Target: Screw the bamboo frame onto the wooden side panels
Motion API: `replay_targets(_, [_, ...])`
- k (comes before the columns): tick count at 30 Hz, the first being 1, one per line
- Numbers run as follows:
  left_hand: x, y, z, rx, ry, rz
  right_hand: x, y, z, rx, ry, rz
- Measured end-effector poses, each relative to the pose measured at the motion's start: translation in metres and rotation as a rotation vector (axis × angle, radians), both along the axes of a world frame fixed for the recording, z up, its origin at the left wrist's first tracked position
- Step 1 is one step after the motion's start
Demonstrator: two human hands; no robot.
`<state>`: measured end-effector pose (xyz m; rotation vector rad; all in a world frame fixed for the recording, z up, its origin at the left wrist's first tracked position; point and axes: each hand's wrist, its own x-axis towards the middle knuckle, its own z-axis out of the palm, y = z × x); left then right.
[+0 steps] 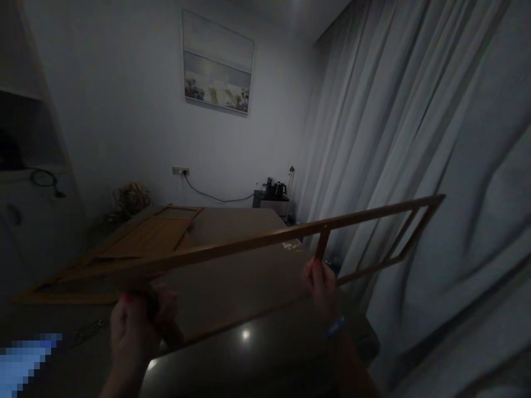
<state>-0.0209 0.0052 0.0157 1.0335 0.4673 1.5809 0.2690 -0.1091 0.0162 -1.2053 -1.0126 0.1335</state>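
A long wooden frame [265,239] with crossbars is held up at a tilt over the table, its right end higher and reaching toward the curtain. My left hand [139,318] is closed around a crossbar near the frame's left part; the fingers there are dark and partly blurred. My right hand [321,279] grips another short crossbar between the two long rails. Beyond the held frame, a wooden panel [151,235] with a lattice-like frame lies flat on the table's left side.
The dark glossy table [236,276] spans the middle. A kettle [280,190] stands on a small cabinet at the back, near the curtain [373,121] on the right. Dried plants [131,199] are at the far left corner. A cord [215,198] runs from the wall socket [180,171].
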Motion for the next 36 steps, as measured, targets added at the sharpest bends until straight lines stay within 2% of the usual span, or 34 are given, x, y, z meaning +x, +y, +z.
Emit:
replay_targets(4, [-0.016, 0.014, 0.0, 0.154, 0.107, 0.206, -0.025, 0.015, -0.033, 0.042, 0.138, 0.025])
replay_targets(6, [-0.023, 0.019, -0.003, 0.177, 0.166, 0.268, -0.037, 0.021, -0.046, 0.05, 0.202, 0.018])
replay_targets(9, [-0.03, 0.025, -0.014, 0.168, 0.21, 0.37, -0.053, 0.027, -0.061, 0.055, 0.279, -0.001])
replay_targets(13, [-0.039, 0.035, -0.03, 0.2, 0.296, 0.426, -0.067, 0.031, -0.078, 0.045, 0.346, -0.016])
replay_targets(17, [-0.047, 0.038, -0.034, 0.171, 0.482, 0.552, -0.075, 0.034, -0.087, 0.029, 0.394, -0.017])
replay_targets(20, [-0.049, 0.037, -0.034, 0.092, 0.509, 0.611, -0.078, 0.038, -0.091, 0.015, 0.423, -0.013])
replay_targets(28, [-0.054, 0.044, -0.048, -0.028, 0.472, 0.674, -0.088, 0.05, -0.107, -0.024, 0.43, 0.052])
replay_targets(36, [-0.056, 0.047, -0.048, -0.057, 0.519, 0.659, -0.09, 0.055, -0.112, -0.037, 0.439, 0.081])
